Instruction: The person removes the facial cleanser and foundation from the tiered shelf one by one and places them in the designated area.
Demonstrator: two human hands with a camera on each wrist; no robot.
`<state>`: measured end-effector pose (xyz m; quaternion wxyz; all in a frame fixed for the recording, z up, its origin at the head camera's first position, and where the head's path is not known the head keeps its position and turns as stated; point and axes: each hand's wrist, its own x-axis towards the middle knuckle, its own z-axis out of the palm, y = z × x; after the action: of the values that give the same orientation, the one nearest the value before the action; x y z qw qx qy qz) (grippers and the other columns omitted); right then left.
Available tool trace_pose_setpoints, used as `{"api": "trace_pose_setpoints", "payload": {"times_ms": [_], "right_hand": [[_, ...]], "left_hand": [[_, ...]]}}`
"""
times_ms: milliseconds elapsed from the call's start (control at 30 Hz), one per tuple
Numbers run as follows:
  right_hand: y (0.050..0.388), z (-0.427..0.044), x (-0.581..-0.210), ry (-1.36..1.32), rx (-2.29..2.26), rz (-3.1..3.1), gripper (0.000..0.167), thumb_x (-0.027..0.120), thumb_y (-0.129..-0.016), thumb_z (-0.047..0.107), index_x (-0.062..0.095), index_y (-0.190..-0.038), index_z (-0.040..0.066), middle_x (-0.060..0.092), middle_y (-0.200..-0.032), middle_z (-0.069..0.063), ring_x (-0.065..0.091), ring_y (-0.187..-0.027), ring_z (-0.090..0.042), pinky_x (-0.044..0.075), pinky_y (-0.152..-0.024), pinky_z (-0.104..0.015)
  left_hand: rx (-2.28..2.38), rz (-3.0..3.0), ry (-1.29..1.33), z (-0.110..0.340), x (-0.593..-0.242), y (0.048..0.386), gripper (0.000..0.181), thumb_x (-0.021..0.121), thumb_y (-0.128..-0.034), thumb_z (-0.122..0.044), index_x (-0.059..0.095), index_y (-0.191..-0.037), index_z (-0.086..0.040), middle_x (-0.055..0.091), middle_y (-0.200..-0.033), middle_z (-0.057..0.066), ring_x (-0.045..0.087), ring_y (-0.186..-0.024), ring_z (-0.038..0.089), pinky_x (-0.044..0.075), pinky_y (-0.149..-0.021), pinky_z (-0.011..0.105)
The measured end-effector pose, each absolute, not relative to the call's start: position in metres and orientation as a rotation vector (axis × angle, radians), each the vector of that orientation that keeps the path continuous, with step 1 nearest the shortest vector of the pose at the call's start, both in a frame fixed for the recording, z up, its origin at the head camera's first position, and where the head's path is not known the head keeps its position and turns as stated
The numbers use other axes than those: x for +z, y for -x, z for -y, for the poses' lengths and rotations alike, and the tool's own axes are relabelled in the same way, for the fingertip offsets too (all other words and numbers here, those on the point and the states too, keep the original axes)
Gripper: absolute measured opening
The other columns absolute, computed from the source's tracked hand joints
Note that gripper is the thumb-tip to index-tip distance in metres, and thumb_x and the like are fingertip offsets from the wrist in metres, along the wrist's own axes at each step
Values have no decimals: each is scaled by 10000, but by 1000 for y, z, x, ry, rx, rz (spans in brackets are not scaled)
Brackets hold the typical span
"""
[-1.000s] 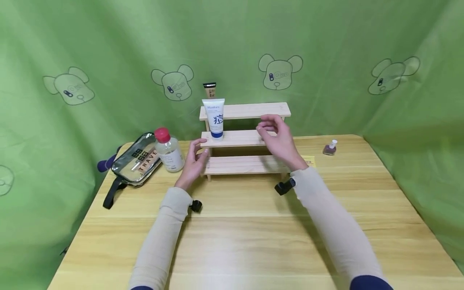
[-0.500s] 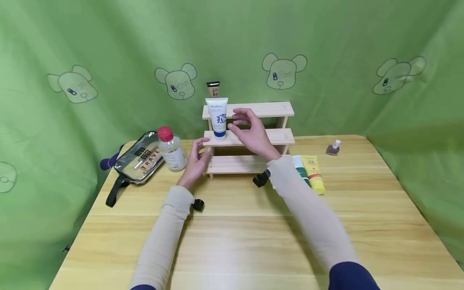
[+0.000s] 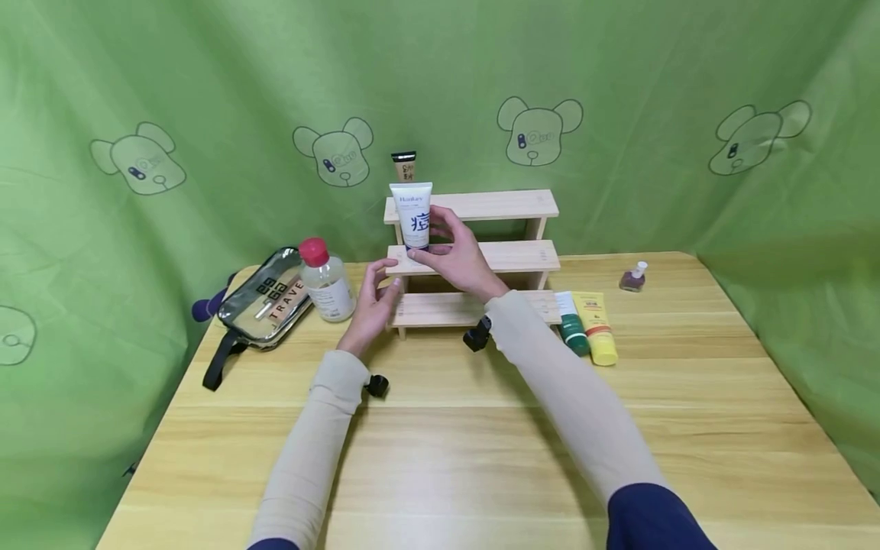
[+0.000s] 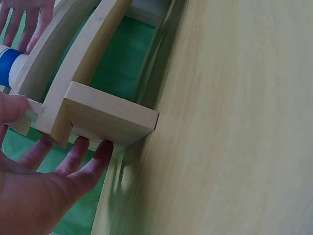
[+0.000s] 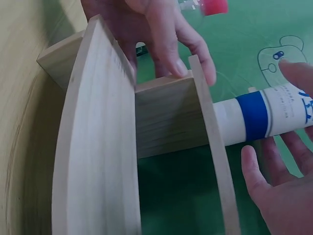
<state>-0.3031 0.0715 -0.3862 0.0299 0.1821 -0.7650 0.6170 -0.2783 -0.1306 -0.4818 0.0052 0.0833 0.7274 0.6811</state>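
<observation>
A white squeeze tube [image 3: 410, 214] with a blue band stands on the left end of the middle tier of a three-tier wooden shelf [image 3: 481, 256]. Around this tube is my right hand [image 3: 459, 253], thumb in front and fingers behind; in the right wrist view its fingers [image 5: 274, 169] are spread beside the tube, with a gap showing. My left hand [image 3: 373, 305] is at the shelf's left end. Its fingertips [image 4: 103, 147] touch the wooden side panel [image 4: 115, 115] in the left wrist view. Behind the white tube, a small black-and-tan tube [image 3: 404, 164] is partly hidden.
Left of the shelf stand a red-capped bottle [image 3: 330, 286] and a clear travel pouch [image 3: 264, 302]. Green-and-white [image 3: 572, 328] and yellow [image 3: 595, 328] tubes lie at its right. A nail polish bottle [image 3: 632, 279] is farther right. A green curtain [image 3: 440, 76] hangs behind the table.
My right hand has moved left along the shelf to the white tube, uncovering the yellow and green-and-white tubes. My left hand has stayed at the shelf's left end.
</observation>
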Motion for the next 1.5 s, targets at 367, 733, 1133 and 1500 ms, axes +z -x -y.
{"api": "trace_pose_setpoints", "payload": {"times_ms": [367, 733, 1133, 1500], "right_hand": [[318, -65, -399, -501, 1905, 2393, 757, 849, -931, 33, 477, -1590, 56, 634, -1509, -237, 648, -1381, -400, 553, -1187, -438], [318, -62, -398, -494, 1814, 2438, 675, 827, -959, 47, 519, -1560, 51, 657, -1484, -233, 659, -1379, -379, 548, -1191, -426], [312, -71, -393, -524, 1811, 2419, 652, 837, -960, 73, 543, -1543, 52, 684, -1442, -231, 686, -1338, -369, 579, -1151, -424], [289, -96, -377, -525, 1867, 2419, 635, 803, -987, 66, 510, -1549, 36, 666, -1457, -235, 673, -1352, -368, 587, -1140, -412]], "left_hand": [[2140, -2273, -271, 130, -483, 279, 409, 535, -1145, -153, 455, -1535, -249, 505, -1632, 190, 604, -1395, 510, 499, -1160, 591], [2147, -2266, -283, 131, -479, 281, 437, 527, -1145, -136, 439, -1561, -236, 507, -1630, 198, 595, -1399, 523, 487, -1179, 608], [2139, -2274, -276, 131, -481, 281, 433, 525, -1148, -139, 444, -1562, -238, 493, -1647, 204, 576, -1425, 524, 461, -1215, 621], [2124, -2253, -255, 129, -453, 262, 447, 517, -1137, -82, 432, -1570, -152, 479, -1643, 249, 550, -1409, 578, 532, -1107, 485]]}}
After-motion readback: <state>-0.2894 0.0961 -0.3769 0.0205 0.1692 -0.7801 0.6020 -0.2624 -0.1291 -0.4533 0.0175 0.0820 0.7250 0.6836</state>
